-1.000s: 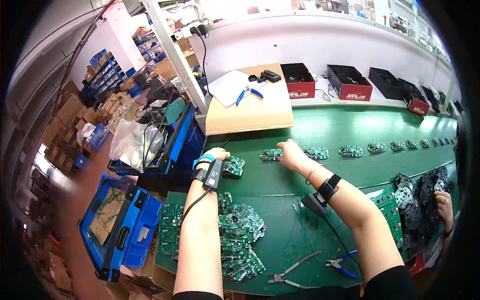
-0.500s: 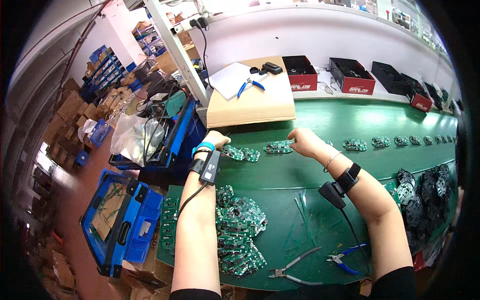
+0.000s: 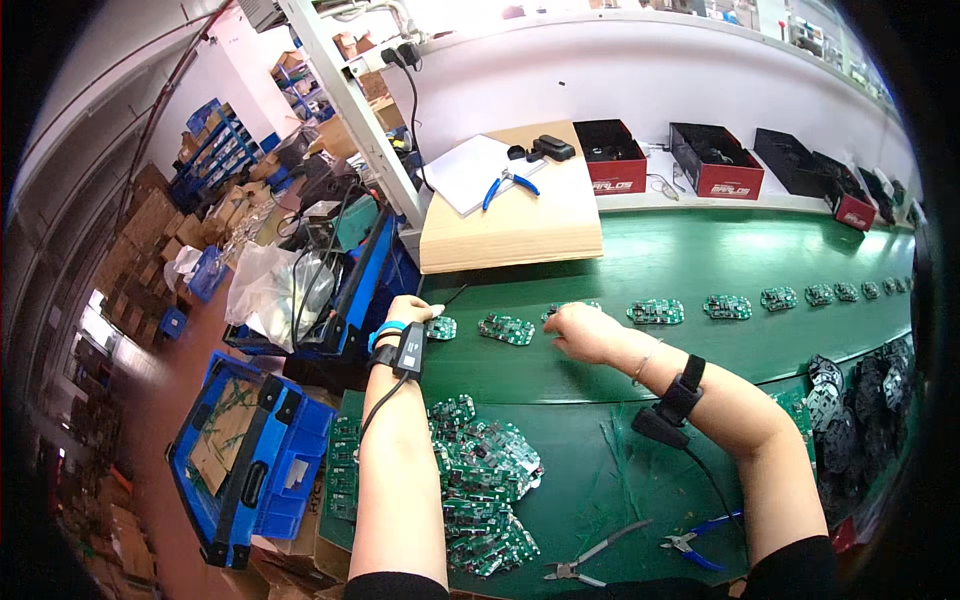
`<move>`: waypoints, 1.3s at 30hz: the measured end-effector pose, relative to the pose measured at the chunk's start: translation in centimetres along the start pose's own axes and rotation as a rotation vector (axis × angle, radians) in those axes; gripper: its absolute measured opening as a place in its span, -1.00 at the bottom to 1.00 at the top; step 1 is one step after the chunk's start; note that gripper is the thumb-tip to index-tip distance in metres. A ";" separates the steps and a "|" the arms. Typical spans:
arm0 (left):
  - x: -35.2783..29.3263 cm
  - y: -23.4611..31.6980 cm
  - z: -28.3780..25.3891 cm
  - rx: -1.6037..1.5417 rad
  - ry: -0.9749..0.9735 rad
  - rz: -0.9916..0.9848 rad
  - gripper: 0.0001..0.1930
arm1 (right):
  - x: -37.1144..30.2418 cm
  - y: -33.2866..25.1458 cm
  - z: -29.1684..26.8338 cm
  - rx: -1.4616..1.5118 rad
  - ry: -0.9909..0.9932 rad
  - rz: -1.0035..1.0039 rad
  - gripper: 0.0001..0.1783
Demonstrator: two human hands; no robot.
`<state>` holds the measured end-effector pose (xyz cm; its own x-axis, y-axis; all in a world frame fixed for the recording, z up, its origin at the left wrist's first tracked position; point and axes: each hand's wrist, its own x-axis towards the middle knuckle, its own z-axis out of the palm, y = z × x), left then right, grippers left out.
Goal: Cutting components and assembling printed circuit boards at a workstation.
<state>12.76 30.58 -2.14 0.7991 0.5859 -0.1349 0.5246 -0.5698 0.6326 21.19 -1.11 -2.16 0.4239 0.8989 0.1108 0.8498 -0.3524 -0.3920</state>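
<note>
My left hand (image 3: 408, 310) is at the left end of a row of green circuit boards, its fingers closed at the edge of the end circuit board (image 3: 441, 328). A thin dark strip (image 3: 457, 293) shows just beyond those fingertips. Between my hands lies another circuit board (image 3: 506, 329) on the green surface. My right hand (image 3: 585, 333) has its fingers curled together and partly covers a third circuit board (image 3: 572, 306); whether it grips anything is hidden. Both wrists carry strapped black devices with cables.
More boards (image 3: 655, 312) continue the row rightward. A pile of circuit boards (image 3: 490, 460) lies beside my left forearm. Cutting pliers (image 3: 575, 570) and blue-handled cutters (image 3: 695, 543) lie near the front edge. Black plastic parts (image 3: 855, 410) are heaped right; red boxes (image 3: 715, 165) stand behind.
My left hand has moved left along with the end board, widening the gap to its neighbour. My right hand has come left and nearer, to another board. The whole view has shifted slightly.
</note>
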 end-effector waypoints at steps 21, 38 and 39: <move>1.3 -1.2 0.7 0.314 0.079 0.310 -0.68 | 3.8 0.8 2.2 -0.253 0.228 -0.039 -0.62; -9.1 11.6 -3.4 0.024 0.002 0.638 -0.74 | -4.0 3.1 -8.2 -0.291 0.086 0.145 -0.56; -10.6 13.0 -3.4 -0.010 -0.062 0.661 -0.74 | -5.6 2.4 -10.4 -0.290 0.106 0.131 -0.55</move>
<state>10.13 18.92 10.05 0.9672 0.0808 0.2407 -0.0842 -0.7923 0.6043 24.10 -9.71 5.73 0.5525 0.8145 0.1773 0.8334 -0.5360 -0.1347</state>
